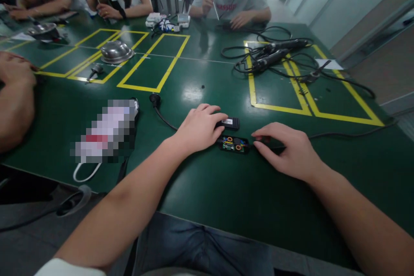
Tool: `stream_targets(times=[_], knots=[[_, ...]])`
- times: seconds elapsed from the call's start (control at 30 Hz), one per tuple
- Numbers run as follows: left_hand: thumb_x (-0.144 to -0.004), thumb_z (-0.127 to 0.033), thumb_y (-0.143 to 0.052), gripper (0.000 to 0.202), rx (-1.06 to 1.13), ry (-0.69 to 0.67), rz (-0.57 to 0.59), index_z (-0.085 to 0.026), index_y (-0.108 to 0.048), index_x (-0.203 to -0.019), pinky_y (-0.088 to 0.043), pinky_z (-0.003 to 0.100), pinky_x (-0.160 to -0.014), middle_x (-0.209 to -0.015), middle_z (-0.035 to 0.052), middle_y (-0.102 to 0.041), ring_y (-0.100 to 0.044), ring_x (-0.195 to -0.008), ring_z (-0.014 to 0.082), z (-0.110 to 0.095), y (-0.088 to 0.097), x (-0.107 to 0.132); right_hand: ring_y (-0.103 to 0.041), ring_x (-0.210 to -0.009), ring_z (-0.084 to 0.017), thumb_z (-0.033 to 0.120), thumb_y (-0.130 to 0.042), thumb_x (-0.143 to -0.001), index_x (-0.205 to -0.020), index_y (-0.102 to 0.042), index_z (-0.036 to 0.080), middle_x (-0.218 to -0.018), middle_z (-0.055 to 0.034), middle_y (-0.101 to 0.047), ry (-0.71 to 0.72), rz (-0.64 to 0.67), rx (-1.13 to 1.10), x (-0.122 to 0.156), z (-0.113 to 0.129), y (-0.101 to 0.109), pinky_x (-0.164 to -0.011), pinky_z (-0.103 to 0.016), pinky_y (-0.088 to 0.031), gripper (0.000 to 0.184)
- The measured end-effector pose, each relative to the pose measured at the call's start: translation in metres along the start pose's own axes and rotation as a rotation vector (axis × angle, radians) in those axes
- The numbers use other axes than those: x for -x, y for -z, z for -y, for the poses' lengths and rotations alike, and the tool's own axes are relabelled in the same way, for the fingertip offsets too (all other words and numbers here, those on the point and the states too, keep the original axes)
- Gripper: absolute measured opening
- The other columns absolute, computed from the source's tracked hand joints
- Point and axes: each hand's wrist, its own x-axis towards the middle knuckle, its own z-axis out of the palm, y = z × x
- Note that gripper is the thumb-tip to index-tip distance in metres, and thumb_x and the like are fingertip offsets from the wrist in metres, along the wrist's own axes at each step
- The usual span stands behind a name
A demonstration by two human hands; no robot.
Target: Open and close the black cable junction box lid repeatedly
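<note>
My left hand (204, 128) has its index finger and thumb at the left end of a black plastic cover (231, 123) with a white label, gripping it just above the table. Directly in front of it lies the open black casing (234, 144), its circuit board and copper-wound coils showing. To the right of the casing, my right hand (286, 148) is curved over the black cable, thumb and index fingertips slightly apart. Part of that cable is hidden beneath the hand. Another cable runs from behind my left hand to a black plug (155, 100).
On the green table (200, 189) lie a lanyard pouch (106, 129), a metal bowl (117, 51), black power tools (278, 54) with tangled cords, and yellow tape outlines (281, 110). Several people sit around it; one's arm (16, 99) rests at the left edge.
</note>
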Motion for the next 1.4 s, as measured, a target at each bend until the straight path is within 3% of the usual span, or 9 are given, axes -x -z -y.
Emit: stream_targets(times=[0.07,0.2,0.33,0.43,0.63,0.83,1.0,1.17,1.4], knots=[[-0.109,-0.026,-0.067,0.034,0.032,0.017,0.049,-0.023,-0.075,-0.142,-0.055,0.057,-0.117,-0.146,0.0108,-0.078,-0.067,-0.137,0.0357,0.003,-0.002,-0.002,-0.074,-0.076,-0.025,0.025,-0.069,-0.103,-0.109,-0.077,0.025,-0.093,-0.0069,-0.081,-0.012,0.000,0.006,0.000,-0.002,0.000,-0.072,-0.042,-0.062,0.011],[-0.104,-0.026,-0.074,0.028,0.036,0.033,0.028,-0.020,-0.075,-0.131,-0.057,0.055,-0.111,-0.130,0.0110,-0.082,-0.072,-0.124,0.0350,0.006,0.001,-0.003,-0.070,-0.073,-0.024,0.027,-0.067,-0.100,-0.106,-0.074,0.025,-0.088,-0.0054,-0.078,-0.073,0.032,-0.032,-0.003,-0.002,-0.002,-0.069,-0.039,-0.058,0.009],[-0.099,-0.026,-0.077,0.036,0.165,-0.088,-0.033,-0.017,-0.075,-0.134,-0.057,0.050,-0.111,-0.124,0.0104,-0.082,-0.072,-0.119,0.0314,-0.002,0.012,0.003,-0.065,-0.070,-0.022,0.027,-0.066,-0.098,-0.096,-0.062,0.026,-0.084,-0.0030,-0.072,-0.153,0.059,-0.068,-0.004,-0.001,-0.003,-0.068,-0.038,-0.054,0.004],[-0.094,-0.027,-0.080,0.041,0.266,-0.176,-0.053,-0.019,-0.078,-0.135,-0.058,0.046,-0.111,-0.127,0.0098,-0.080,-0.073,-0.119,0.0298,-0.010,0.021,0.009,-0.064,-0.072,-0.022,0.025,-0.064,-0.096,-0.101,-0.059,0.027,-0.089,-0.0028,-0.073,-0.172,0.042,-0.117,-0.003,-0.003,-0.004,-0.071,-0.038,-0.054,0.008],[-0.090,-0.021,-0.078,0.038,0.278,-0.203,0.043,-0.019,-0.083,-0.128,-0.058,0.044,-0.111,-0.121,0.0093,-0.079,-0.074,-0.115,0.0286,-0.013,0.020,0.010,-0.066,-0.076,-0.024,0.022,-0.064,-0.090,-0.121,-0.062,0.026,-0.096,-0.0040,-0.076,-0.143,0.105,-0.139,-0.003,-0.001,-0.003,-0.075,-0.040,-0.057,0.031],[-0.092,-0.019,-0.078,0.037,0.265,-0.230,0.087,-0.019,-0.082,-0.129,-0.058,0.043,-0.110,-0.122,0.0096,-0.080,-0.073,-0.115,0.0281,-0.011,0.012,0.009,-0.072,-0.090,-0.028,0.025,-0.069,-0.090,-0.131,-0.065,0.023,-0.110,-0.0097,-0.078,-0.042,0.092,-0.107,-0.005,0.009,-0.006,-0.080,-0.043,-0.061,0.041],[-0.096,-0.021,-0.080,0.034,0.227,-0.243,0.129,-0.017,-0.083,-0.129,-0.057,0.044,-0.110,-0.119,0.0102,-0.081,-0.073,-0.112,0.0283,-0.011,0.012,0.008,-0.075,-0.109,-0.035,0.034,-0.074,-0.096,-0.124,-0.073,0.026,-0.120,-0.0129,-0.080,-0.032,0.080,-0.067,-0.005,0.010,-0.011,-0.096,-0.053,-0.063,0.029],[-0.099,-0.024,-0.080,0.035,0.200,-0.220,0.146,-0.018,-0.082,-0.133,-0.057,0.042,-0.106,-0.117,0.0098,-0.078,-0.073,-0.111,0.0280,-0.011,0.011,0.008,-0.076,-0.105,-0.035,0.046,-0.084,-0.098,-0.114,-0.078,0.026,-0.116,-0.0134,-0.082,-0.033,0.084,-0.042,-0.007,0.004,-0.014,-0.093,-0.056,-0.065,0.027],[-0.100,-0.025,-0.081,0.033,0.178,-0.233,0.148,-0.021,-0.082,-0.132,-0.057,0.039,-0.102,-0.108,0.0060,-0.075,-0.072,-0.103,0.0258,-0.012,0.010,0.007,-0.077,-0.108,-0.035,0.048,-0.089,-0.095,-0.112,-0.077,0.027,-0.117,-0.0113,-0.084,-0.071,0.128,-0.071,-0.010,0.004,-0.014,-0.096,-0.054,-0.064,0.030]])
